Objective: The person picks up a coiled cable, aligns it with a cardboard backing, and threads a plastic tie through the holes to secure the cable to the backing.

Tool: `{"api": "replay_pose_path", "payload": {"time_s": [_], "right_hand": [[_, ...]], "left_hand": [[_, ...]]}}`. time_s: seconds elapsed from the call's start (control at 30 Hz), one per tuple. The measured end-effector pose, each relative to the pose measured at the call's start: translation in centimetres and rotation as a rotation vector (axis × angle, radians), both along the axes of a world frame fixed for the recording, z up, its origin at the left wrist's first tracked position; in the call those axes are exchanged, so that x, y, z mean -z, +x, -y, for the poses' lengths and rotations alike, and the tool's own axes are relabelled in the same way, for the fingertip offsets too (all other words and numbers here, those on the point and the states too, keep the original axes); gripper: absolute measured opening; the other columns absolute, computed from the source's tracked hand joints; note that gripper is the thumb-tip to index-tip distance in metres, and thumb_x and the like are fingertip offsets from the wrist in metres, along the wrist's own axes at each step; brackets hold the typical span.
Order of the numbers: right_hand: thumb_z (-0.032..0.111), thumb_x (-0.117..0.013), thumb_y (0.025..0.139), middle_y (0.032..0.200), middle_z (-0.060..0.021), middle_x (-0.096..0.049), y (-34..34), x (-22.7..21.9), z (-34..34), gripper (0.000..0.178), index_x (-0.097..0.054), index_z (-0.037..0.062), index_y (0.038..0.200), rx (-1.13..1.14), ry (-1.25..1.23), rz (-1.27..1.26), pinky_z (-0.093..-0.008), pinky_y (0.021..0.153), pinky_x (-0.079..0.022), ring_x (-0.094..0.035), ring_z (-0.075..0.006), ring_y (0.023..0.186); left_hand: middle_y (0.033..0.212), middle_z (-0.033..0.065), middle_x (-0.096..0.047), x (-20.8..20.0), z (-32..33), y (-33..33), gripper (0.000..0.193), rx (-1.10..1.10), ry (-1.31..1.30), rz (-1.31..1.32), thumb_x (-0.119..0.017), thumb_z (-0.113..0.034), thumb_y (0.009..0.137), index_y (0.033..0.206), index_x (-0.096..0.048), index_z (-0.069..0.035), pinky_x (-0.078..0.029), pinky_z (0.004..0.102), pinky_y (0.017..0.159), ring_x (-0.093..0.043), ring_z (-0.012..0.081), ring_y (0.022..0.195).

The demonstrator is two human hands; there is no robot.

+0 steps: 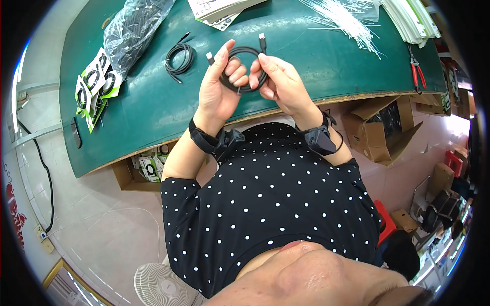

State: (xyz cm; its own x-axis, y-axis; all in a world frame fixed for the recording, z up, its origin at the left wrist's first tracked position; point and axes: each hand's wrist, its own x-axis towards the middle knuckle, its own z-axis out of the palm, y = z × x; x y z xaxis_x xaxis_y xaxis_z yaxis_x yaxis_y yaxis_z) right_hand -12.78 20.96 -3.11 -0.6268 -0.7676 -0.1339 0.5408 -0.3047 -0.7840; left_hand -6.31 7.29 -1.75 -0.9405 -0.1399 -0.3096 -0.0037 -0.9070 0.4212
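Over the near part of the green table, a black coiled cable is held up between my two hands. The curled fingers of my left hand grip the left side of the loop, with the thumb pointing up. Opposite, my right hand pinches the coil between thumb and fingers, just below an upright connector. Another plug end sticks out beside my left thumb. A second coiled cable lies on the table left of my hands.
Packaged cables on cards and a clear bag lie at left. White cable ties spread far right, near stacked cards and red-handled cutters. Cardboard boxes stand below the table edge; a fan stands behind me.
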Motion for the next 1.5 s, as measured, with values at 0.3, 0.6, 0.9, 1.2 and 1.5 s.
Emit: {"api": "replay_pose_path", "payload": {"time_s": [0.3, 0.6, 0.9, 1.2, 1.5], "right_hand": [[0.032, -0.043, 0.102, 0.071, -0.0046, -0.057, 0.2, 0.3, 0.3, 0.032, -0.055, 0.0043, 0.092, 0.005, 0.015, 0.032, -0.0177, 0.042, -0.025, -0.030, -0.0032, 0.046], [0.034, -0.043, 0.103, 0.071, -0.0052, -0.057, -0.2, 0.1, 0.0, 0.034, -0.054, 0.0044, 0.091, -0.140, 0.025, -0.017, -0.0183, 0.043, -0.025, -0.031, -0.0035, 0.046], [0.034, -0.042, 0.103, 0.072, -0.0057, -0.058, -0.9, -1.0, -1.3, 0.035, -0.054, 0.0041, 0.091, -0.200, 0.098, -0.198, -0.0185, 0.044, -0.026, -0.033, -0.0037, 0.047], [0.036, -0.045, 0.102, 0.066, -0.0019, -0.054, -0.2, 0.1, -0.3, 0.036, -0.055, 0.0056, 0.085, -0.041, 0.167, -0.133, -0.0185, 0.042, -0.024, -0.034, -0.0027, 0.047], [0.034, -0.047, 0.101, 0.066, -0.0008, -0.053, -1.5, 0.1, -0.9, 0.035, -0.057, 0.0040, 0.086, -0.123, 0.149, -0.116, -0.0177, 0.041, -0.026, -0.040, -0.0035, 0.049]], "left_hand": [[0.056, -0.0070, -0.029, 0.1, 0.1, 0.5, 0.024, 0.043, -0.136, -0.047, -0.055, -0.018, 0.097, 0.117, -0.055, -0.005, -0.021, 0.0210, 0.040, -0.025, 0.0036, 0.045], [0.056, -0.0073, -0.030, -0.2, 0.9, 1.0, 0.024, 0.035, -0.192, -0.006, -0.055, -0.017, 0.097, 0.115, -0.056, -0.001, -0.021, 0.0199, 0.040, -0.025, 0.0026, 0.044], [0.059, -0.0072, -0.034, -0.7, 0.2, 1.1, 0.023, -0.012, -0.394, -0.052, -0.055, -0.018, 0.097, 0.111, -0.058, 0.000, -0.021, 0.0189, 0.040, -0.027, 0.0018, 0.045], [0.058, -0.0077, -0.032, -0.4, -0.4, 1.1, 0.023, -0.036, -0.335, -0.020, -0.055, -0.019, 0.097, 0.103, -0.061, 0.003, -0.022, 0.0188, 0.040, -0.028, 0.0017, 0.045], [0.057, -0.0083, -0.030, 0.0, 0.0, 0.9, 0.023, -0.043, -0.222, 0.009, -0.054, -0.020, 0.098, 0.100, -0.062, 0.001, -0.021, 0.0196, 0.040, -0.026, 0.0024, 0.046]]}}
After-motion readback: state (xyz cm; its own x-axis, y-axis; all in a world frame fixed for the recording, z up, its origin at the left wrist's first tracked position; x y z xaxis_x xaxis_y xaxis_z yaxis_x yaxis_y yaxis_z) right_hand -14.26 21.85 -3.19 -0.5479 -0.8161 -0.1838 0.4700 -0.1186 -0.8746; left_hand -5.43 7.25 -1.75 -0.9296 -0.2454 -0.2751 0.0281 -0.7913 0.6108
